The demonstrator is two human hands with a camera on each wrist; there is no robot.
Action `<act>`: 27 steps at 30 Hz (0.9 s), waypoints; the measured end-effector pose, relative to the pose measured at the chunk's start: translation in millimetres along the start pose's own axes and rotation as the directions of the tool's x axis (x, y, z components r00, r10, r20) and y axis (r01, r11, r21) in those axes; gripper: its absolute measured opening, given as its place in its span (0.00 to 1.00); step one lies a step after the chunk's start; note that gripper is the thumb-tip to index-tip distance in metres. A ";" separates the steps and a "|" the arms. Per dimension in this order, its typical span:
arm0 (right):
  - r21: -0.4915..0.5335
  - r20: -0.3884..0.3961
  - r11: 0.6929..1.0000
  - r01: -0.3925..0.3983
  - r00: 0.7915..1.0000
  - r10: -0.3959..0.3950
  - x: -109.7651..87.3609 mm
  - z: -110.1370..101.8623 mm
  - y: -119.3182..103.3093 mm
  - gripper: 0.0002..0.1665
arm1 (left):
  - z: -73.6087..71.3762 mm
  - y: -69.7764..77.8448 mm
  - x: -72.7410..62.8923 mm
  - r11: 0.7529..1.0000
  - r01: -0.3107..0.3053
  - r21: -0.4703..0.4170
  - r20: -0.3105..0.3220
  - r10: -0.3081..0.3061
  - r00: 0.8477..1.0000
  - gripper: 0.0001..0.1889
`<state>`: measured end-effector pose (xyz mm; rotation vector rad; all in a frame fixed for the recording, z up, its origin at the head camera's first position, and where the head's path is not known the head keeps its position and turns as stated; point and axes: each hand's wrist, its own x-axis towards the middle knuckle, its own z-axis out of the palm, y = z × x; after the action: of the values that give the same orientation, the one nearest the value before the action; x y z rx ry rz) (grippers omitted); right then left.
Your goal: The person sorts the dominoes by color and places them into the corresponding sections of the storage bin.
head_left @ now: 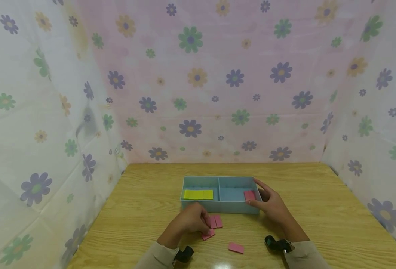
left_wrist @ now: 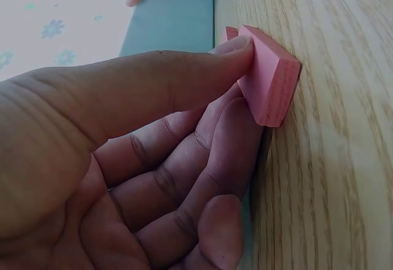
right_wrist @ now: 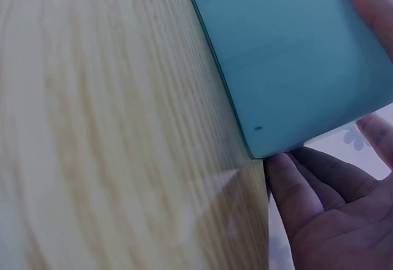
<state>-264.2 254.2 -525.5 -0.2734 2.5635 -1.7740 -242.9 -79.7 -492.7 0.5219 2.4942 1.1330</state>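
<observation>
A light blue two-compartment box [head_left: 201, 206] stands on the table. Its left compartment has a row of yellow tiles [head_left: 198, 194]; a pink tile [head_left: 249, 195] lies at the right end of the other. My right hand [head_left: 272, 204] grips the box's right end, thumb over the front rim and fingers around the side. In front of the box, my left hand [head_left: 192, 221] pinches a pink rectangular tile [left_wrist: 267, 80] low over the wood, thumb on its face and fingers behind. Two more pink tiles [head_left: 218, 221] lie side by side just past the left fingertips.
Another pink tile [head_left: 236, 248] lies alone nearer the front of the wooden table [head_left: 144, 194]. Flowered cloth [head_left: 211, 108] hangs behind the table and along both sides. Each wrist wears a black device [head_left: 276, 244].
</observation>
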 end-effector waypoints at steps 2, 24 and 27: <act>-0.010 -0.002 1.000 0.001 1.000 -0.001 0.6 -0.2 0.6 0.55 | 0.3 0.8 -0.3 1.000 0.000 0.003 0.005 0.000 1.000 0.11; -0.036 -0.007 0.999 -0.006 1.000 0.006 3.4 0.1 4.3 0.55 | 4.8 3.6 1.1 0.999 -0.032 -0.002 0.013 0.032 0.999 0.12; -0.035 -0.003 0.999 -0.002 1.000 0.002 2.8 -0.1 4.1 0.55 | 5.9 5.2 0.0 0.999 -0.038 0.012 0.012 0.037 0.999 0.12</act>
<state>-267.5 255.4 -529.0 -0.2688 2.5988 -1.7313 -239.3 -72.8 -492.3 0.5794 2.4926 1.1258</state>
